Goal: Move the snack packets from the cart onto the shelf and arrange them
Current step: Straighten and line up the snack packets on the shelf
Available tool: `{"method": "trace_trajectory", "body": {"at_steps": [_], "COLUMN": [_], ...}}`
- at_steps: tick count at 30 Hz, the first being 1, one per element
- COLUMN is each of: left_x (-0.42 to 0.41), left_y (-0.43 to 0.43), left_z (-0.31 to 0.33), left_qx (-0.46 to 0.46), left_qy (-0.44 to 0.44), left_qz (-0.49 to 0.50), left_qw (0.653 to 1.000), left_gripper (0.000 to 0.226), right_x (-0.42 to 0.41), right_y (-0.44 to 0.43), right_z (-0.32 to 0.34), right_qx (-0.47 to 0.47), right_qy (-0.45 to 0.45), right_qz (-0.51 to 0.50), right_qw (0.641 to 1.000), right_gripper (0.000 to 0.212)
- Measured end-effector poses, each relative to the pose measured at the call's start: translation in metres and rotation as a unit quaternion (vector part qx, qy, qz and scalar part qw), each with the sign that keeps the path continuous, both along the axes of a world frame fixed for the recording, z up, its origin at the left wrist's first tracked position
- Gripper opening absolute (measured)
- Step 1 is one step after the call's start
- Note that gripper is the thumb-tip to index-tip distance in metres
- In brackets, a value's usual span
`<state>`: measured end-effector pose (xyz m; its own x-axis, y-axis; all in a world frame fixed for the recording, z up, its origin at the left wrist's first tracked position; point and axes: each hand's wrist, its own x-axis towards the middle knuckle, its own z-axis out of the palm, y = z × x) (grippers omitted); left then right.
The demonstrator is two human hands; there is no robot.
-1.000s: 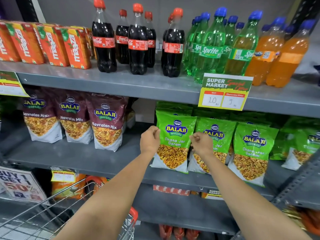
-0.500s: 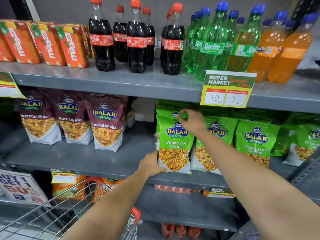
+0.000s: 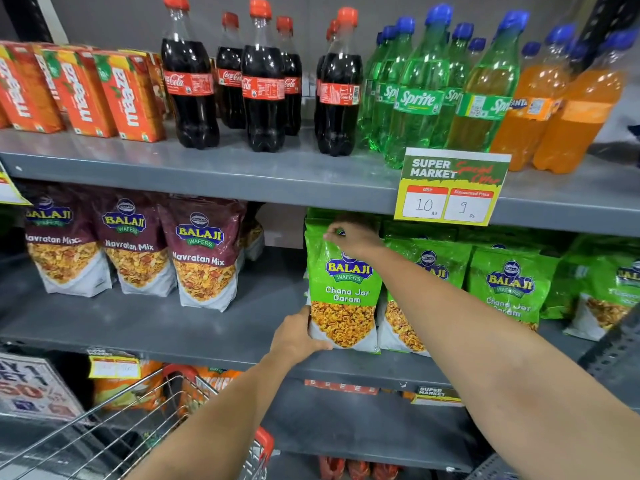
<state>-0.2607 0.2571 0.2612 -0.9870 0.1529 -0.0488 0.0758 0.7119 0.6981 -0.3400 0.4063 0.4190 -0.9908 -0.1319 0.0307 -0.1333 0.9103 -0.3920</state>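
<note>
A green Chana Jor Garam packet [image 3: 343, 289] stands upright at the front of the grey middle shelf [image 3: 194, 327], leftmost in a row of the same green packets [image 3: 509, 282]. My left hand [image 3: 298, 336] grips its bottom left corner. My right hand [image 3: 349, 237] pinches its top edge. Three maroon Navratan Mix packets [image 3: 204, 251] stand further left on the same shelf. The wire cart [image 3: 145, 417] with a red handle is at the bottom left; its inside is mostly out of view.
The top shelf holds orange juice cartons [image 3: 128, 98], cola bottles [image 3: 263, 84], green soda bottles [image 3: 419, 95] and orange soda bottles [image 3: 571, 105]. A price card [image 3: 450, 187] hangs from its edge. Orange packets [image 3: 131, 389] sit on the lower shelf behind the cart.
My right hand rose from the packet's middle to its top edge. My left hand dropped to its bottom left corner. The packet now stands straighter at the shelf front.
</note>
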Motion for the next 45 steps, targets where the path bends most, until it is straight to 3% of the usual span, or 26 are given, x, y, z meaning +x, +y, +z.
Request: {"method": "trace_trajectory", "body": {"at_steps": [4, 8, 14, 20, 24, 28, 32, 36, 38, 40, 45], "left_x": [0.000, 0.000, 0.001, 0.004, 0.009, 0.013, 0.017, 0.023, 0.028, 0.033, 0.043], "left_y": [0.002, 0.001, 0.000, 0.002, 0.000, -0.004, -0.005, 0.005, 0.021, 0.045, 0.112], "left_z": [0.000, 0.000, 0.002, 0.003, 0.004, 0.002, 0.005, 0.019, 0.024, 0.031, 0.043], "left_qx": [-0.007, -0.017, -0.017, -0.019, -0.021, -0.046, -0.110, -0.293, -0.325, -0.309, -0.162], "left_qy": [-0.002, 0.001, 0.001, 0.002, -0.001, -0.008, -0.007, -0.033, -0.039, -0.032, 0.018], "left_qz": [0.001, 0.002, -0.004, -0.001, 0.009, 0.014, 0.014, -0.003, -0.021, -0.056, -0.099], "left_qw": [1.000, 1.000, 1.000, 1.000, 1.000, 0.999, 0.994, 0.955, 0.945, 0.949, 0.982], "left_gripper": [0.074, 0.073, 0.073, 0.070, 0.065, 0.070, 0.063, 0.061, 0.059, 0.054, 0.047], "right_x": [0.005, 0.016, 0.028, 0.028, 0.041, 0.059, 0.078, 0.095, 0.097, 0.096, 0.080], "right_y": [0.010, 0.058, 0.106, 0.094, 0.106, 0.134, 0.151, 0.157, 0.157, 0.156, 0.155], "right_z": [0.008, 0.023, 0.014, -0.004, -0.004, -0.003, -0.011, -0.020, -0.023, -0.022, -0.009], "right_qx": [-0.021, -0.027, -0.016, -0.023, -0.091, -0.085, -0.062, -0.066, -0.060, -0.054, -0.010], "right_qy": [-0.025, -0.093, -0.037, 0.074, 0.094, 0.111, 0.155, 0.155, 0.151, 0.150, 0.133], "right_qz": [0.024, -0.013, 0.002, -0.060, -0.086, -0.106, -0.117, -0.131, -0.131, -0.134, -0.093], "right_qw": [0.999, 0.995, 0.999, 0.995, 0.988, 0.984, 0.979, 0.977, 0.978, 0.978, 0.987], "right_gripper": [0.037, 0.076, 0.026, 0.021, 0.028, 0.030, 0.020, 0.019, 0.020, 0.019, 0.017]}}
